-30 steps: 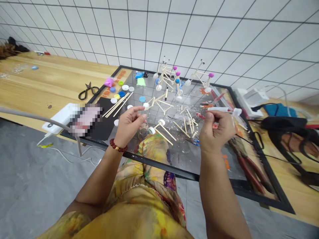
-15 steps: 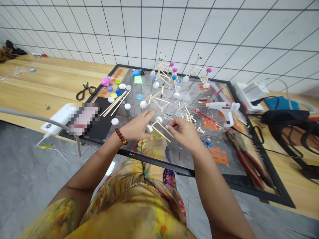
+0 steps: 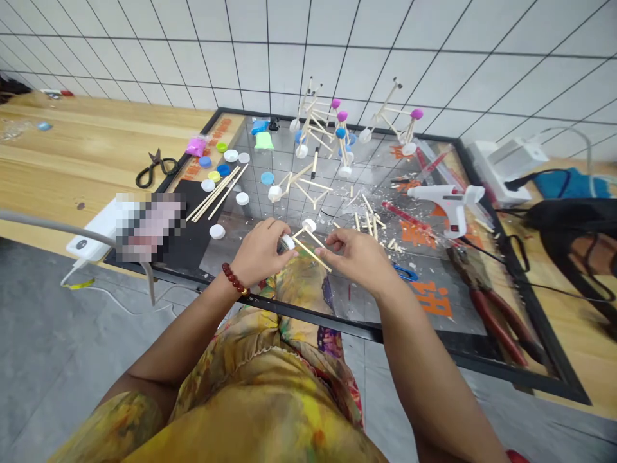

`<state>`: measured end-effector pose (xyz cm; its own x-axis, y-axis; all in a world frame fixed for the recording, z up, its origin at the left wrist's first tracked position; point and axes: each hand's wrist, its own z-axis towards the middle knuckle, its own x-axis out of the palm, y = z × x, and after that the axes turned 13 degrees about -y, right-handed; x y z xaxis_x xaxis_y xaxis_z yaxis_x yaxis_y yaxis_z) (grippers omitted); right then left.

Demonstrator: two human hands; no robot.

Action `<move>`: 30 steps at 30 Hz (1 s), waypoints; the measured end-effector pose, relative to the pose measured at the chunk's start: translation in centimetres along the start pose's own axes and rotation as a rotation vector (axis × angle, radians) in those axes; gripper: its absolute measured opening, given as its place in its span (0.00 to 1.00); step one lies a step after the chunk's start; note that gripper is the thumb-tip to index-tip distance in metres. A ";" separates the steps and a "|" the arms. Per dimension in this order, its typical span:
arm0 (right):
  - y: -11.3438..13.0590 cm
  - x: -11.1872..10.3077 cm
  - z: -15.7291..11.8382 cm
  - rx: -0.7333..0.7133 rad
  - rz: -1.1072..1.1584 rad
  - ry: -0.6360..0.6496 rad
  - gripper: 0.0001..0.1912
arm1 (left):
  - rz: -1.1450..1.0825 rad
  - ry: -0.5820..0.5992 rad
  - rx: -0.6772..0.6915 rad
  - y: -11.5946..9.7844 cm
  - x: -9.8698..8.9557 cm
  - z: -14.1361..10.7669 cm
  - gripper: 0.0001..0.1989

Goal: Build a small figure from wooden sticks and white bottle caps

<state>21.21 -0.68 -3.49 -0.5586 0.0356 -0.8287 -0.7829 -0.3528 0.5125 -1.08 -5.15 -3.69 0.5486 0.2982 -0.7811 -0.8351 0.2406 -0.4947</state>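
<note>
My left hand [image 3: 260, 256], with a beaded bracelet at the wrist, is closed around the edge of a white bottle cap [image 3: 288, 242]. That cap belongs to a small frame of thin wooden sticks [image 3: 313, 254] with a second white cap [image 3: 309, 225] at its far corner. The fingers of my right hand [image 3: 359, 257] are pinched at the end of the frame's right-hand stick [image 3: 315, 237]. Just beyond lies another stick frame [image 3: 301, 184] with a white cap at its left end.
Taller stick models with caps and pink balls [image 3: 340, 128] stand by the tiled wall. On the right are a white glue gun [image 3: 450, 202], red-handled pliers [image 3: 501, 321] and cut stick pieces [image 3: 370, 218]. Left are loose sticks [image 3: 214, 193], coloured caps [image 3: 223, 170] and black scissors [image 3: 155, 168].
My left hand has drawn back and closed from spread fingers onto the near white cap. My right hand stays at the stick's end. The whole view has shifted slightly.
</note>
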 end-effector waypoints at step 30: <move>1.0 0.6 -0.6 -0.268 0.001 -0.054 0.09 | -0.092 -0.192 0.011 0.4 0.1 -0.7 0.14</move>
<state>20.25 -1.60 -3.60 -0.5786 0.0826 -0.8114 -0.6861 -0.5873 0.4294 -1.33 -5.64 -4.23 0.6213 0.4448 -0.6451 -0.7810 0.2852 -0.5556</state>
